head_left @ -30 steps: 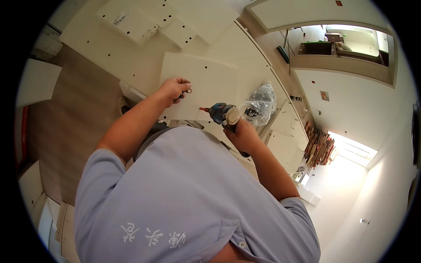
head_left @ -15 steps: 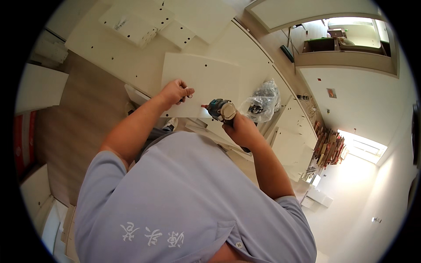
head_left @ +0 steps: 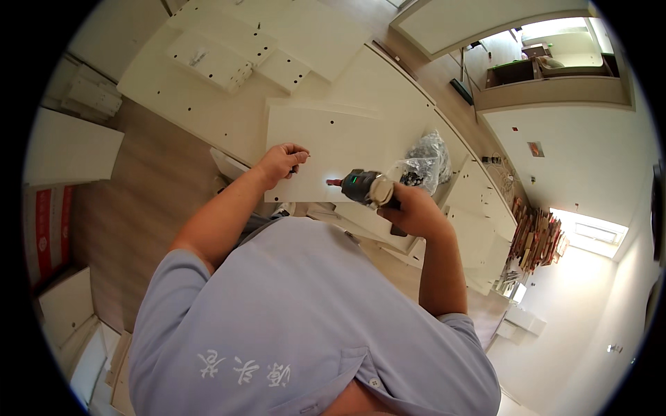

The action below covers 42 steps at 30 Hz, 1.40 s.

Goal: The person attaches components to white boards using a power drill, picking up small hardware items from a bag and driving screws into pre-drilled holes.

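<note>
My right hand (head_left: 417, 210) grips a cordless drill (head_left: 368, 187) with a dark body. Its reddish bit tip points left, and its light shines on a white panel (head_left: 312, 132) below. Over the left part of that panel my left hand (head_left: 283, 163) is closed, thumb and fingers pinched together. Something small and dark shows at its fingers, too small to name. A dark hole sits near the panel's far edge and another at its near left corner. To the right of the drill lies a clear plastic bag (head_left: 431, 161) with small dark hardware inside.
Larger white boards (head_left: 201, 114) lie under and beyond the panel, with smaller drilled panels (head_left: 215, 59) stacked at the far left. A pile of wooden strips (head_left: 538, 239) stands at the right. Brown floor (head_left: 132, 208) and a red-and-white carton (head_left: 52, 225) are on the left.
The drill has turned so its body lies more sideways, and my right hand has moved right and nearer. My left hand stays pinched over the panel. The whole view has shifted slightly.
</note>
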Each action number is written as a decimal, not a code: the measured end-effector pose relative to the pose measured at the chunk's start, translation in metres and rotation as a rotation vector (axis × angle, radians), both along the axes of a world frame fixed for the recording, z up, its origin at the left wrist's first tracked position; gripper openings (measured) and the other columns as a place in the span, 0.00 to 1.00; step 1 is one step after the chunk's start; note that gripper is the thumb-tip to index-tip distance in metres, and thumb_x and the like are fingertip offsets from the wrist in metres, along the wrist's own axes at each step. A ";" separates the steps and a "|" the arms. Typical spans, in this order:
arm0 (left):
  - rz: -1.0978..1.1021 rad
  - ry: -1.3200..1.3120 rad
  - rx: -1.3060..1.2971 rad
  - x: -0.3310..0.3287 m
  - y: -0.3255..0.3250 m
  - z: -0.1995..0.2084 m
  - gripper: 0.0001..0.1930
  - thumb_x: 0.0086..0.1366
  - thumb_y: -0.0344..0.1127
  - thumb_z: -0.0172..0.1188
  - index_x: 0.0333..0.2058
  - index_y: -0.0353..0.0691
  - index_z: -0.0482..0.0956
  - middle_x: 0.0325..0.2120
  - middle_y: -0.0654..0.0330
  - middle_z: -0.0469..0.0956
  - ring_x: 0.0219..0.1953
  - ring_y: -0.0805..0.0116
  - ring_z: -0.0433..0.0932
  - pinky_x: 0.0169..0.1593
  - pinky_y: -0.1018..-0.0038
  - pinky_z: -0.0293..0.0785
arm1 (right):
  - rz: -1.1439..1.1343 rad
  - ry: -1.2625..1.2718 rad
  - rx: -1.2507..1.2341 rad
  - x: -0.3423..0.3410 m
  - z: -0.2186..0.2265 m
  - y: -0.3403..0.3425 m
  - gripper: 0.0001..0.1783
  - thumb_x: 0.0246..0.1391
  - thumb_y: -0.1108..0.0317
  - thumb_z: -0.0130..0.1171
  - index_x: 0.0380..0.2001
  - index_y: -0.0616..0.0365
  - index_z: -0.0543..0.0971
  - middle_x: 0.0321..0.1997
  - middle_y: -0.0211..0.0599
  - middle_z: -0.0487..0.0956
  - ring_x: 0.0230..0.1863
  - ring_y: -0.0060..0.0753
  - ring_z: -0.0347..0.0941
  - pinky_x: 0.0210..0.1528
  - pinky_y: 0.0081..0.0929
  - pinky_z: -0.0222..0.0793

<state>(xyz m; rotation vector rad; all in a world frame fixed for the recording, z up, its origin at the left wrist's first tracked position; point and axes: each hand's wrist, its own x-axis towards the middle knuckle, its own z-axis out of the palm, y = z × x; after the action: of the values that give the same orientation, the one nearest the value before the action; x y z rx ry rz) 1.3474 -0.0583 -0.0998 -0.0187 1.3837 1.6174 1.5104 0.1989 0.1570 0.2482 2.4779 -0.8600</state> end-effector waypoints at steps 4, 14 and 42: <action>0.037 -0.073 0.048 0.002 0.003 0.006 0.08 0.76 0.41 0.62 0.43 0.44 0.81 0.32 0.68 0.77 0.27 0.81 0.71 0.27 0.80 0.66 | -0.201 0.166 -0.211 0.012 -0.020 0.010 0.17 0.58 0.72 0.69 0.50 0.60 0.80 0.35 0.34 0.84 0.36 0.29 0.80 0.44 0.33 0.78; -0.049 -0.096 0.197 -0.003 0.011 0.021 0.10 0.77 0.45 0.61 0.42 0.45 0.79 0.32 0.68 0.75 0.27 0.80 0.69 0.27 0.78 0.66 | -0.514 0.154 -0.581 0.016 -0.056 0.011 0.12 0.63 0.74 0.65 0.48 0.63 0.80 0.38 0.31 0.83 0.38 0.26 0.79 0.45 0.31 0.77; 0.259 -0.068 -0.017 -0.014 0.024 -0.004 0.17 0.78 0.53 0.57 0.45 0.44 0.77 0.34 0.63 0.80 0.20 0.80 0.70 0.22 0.78 0.65 | -0.184 0.155 0.113 -0.107 -0.073 0.036 0.23 0.60 0.60 0.66 0.52 0.65 0.78 0.44 0.54 0.86 0.47 0.56 0.83 0.51 0.45 0.77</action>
<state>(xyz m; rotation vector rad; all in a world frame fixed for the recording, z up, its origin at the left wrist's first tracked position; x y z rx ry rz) 1.3330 -0.0344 -0.1038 -0.2703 1.3864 1.7990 1.4032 0.2350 0.0837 0.4708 2.6844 -0.8421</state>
